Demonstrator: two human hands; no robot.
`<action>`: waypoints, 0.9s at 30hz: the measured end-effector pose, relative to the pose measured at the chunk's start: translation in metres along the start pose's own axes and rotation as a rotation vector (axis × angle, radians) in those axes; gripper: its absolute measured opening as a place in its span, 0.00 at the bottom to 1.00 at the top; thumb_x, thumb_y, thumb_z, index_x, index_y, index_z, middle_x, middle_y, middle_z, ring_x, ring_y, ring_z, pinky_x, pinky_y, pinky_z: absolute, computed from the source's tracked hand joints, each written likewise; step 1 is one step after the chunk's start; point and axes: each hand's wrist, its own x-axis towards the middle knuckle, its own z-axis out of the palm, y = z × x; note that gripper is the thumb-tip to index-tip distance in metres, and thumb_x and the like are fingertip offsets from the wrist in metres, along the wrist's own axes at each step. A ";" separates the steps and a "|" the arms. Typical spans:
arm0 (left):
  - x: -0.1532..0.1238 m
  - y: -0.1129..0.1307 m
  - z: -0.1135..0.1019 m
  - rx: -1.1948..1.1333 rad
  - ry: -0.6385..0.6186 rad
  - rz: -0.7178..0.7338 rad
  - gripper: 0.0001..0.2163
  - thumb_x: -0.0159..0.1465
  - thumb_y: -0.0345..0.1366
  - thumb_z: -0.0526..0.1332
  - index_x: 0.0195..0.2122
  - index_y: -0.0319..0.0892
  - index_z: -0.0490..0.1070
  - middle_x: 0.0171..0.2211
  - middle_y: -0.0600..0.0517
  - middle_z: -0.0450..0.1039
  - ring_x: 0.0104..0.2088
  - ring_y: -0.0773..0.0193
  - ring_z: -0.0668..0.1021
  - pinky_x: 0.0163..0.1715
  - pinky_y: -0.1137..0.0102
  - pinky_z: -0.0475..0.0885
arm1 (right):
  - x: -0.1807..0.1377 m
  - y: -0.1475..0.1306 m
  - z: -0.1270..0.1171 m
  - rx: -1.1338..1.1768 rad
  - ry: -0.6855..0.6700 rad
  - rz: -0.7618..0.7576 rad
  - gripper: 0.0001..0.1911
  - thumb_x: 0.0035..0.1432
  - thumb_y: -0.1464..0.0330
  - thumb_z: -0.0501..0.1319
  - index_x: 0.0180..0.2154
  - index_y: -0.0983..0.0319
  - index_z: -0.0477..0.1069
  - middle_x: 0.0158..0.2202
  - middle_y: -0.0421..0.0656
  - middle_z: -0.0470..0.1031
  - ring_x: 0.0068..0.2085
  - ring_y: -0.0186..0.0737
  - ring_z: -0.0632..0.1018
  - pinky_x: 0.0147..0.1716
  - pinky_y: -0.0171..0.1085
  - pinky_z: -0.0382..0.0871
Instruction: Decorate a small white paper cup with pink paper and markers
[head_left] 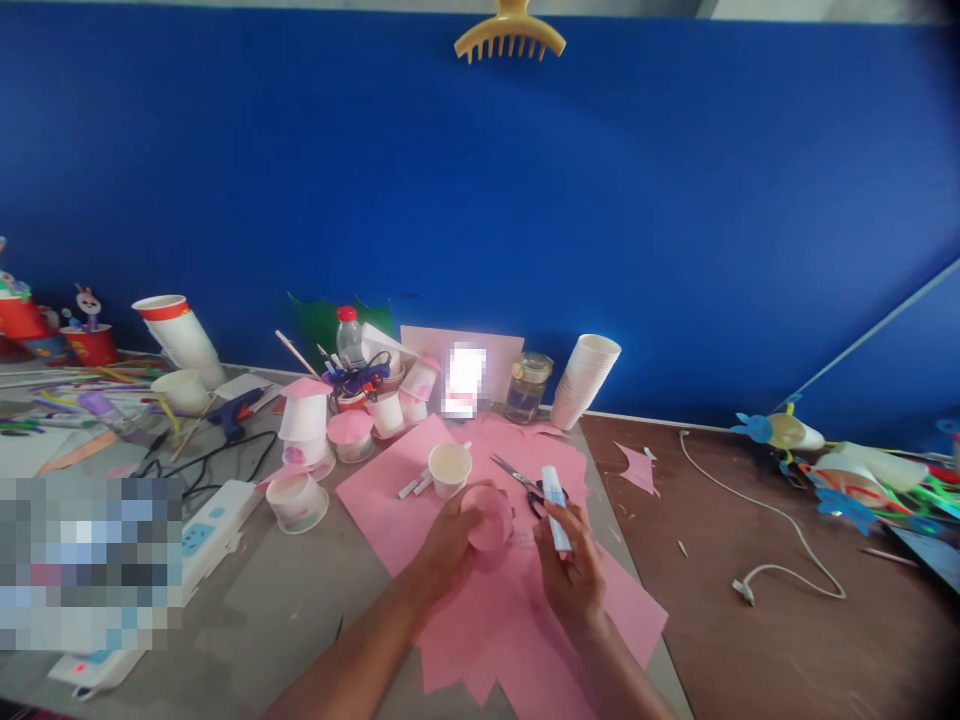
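Nearest the camera, two bare forearms reached in over the pink paper (390,500), a spread of overlapping sheets that covered the middle of the table. Above the sheets' centre, the left hand (448,545) had its fingers curled around a pink cup (491,520), which it held on its side with the round end turned towards the viewer. Just right of the cup, the right hand (574,578) pinched a white-and-blue glue stick (555,503) between thumb and fingers, the stick upright and tipped slightly towards the cup; whether the two touched could not be told. A little beyond the hands, still on the pink paper, lay black-handled scissors (519,476) and an open white paper cup (450,468) with a few short white sticks (416,486) beside it. Left of the paper, a white power strip (214,520) and a blue glue gun (236,408) sat on the grey tabletop among more cups. Right of the paper, a white cable (780,530) curled across brown wood. At the paper's far edge stood a glass jar (528,387), a leaning stack of white cups (585,380) and a red-capped bottle (349,338), all against a blue wall (675,200).
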 end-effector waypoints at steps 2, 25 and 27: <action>0.000 0.001 0.000 0.021 0.022 0.024 0.15 0.53 0.30 0.63 0.43 0.41 0.71 0.37 0.47 0.76 0.39 0.57 0.77 0.39 0.63 0.72 | 0.001 -0.005 -0.002 0.013 -0.061 -0.068 0.25 0.59 0.76 0.56 0.56 0.52 0.61 0.41 0.46 0.73 0.43 0.47 0.73 0.39 0.47 0.69; -0.002 0.000 0.005 0.152 -0.080 0.027 0.05 0.49 0.28 0.61 0.29 0.38 0.71 0.21 0.57 0.62 0.22 0.72 0.63 0.22 0.76 0.59 | -0.005 -0.007 0.016 -0.095 -0.255 -0.178 0.22 0.57 0.77 0.56 0.52 0.55 0.64 0.32 0.42 0.70 0.32 0.40 0.70 0.34 0.42 0.63; -0.002 -0.001 0.005 0.146 -0.094 0.032 0.06 0.50 0.27 0.60 0.30 0.39 0.71 0.20 0.58 0.62 0.22 0.72 0.63 0.21 0.76 0.58 | -0.005 -0.007 0.017 -0.113 -0.259 -0.184 0.21 0.58 0.77 0.56 0.52 0.55 0.64 0.32 0.42 0.70 0.32 0.40 0.70 0.33 0.41 0.62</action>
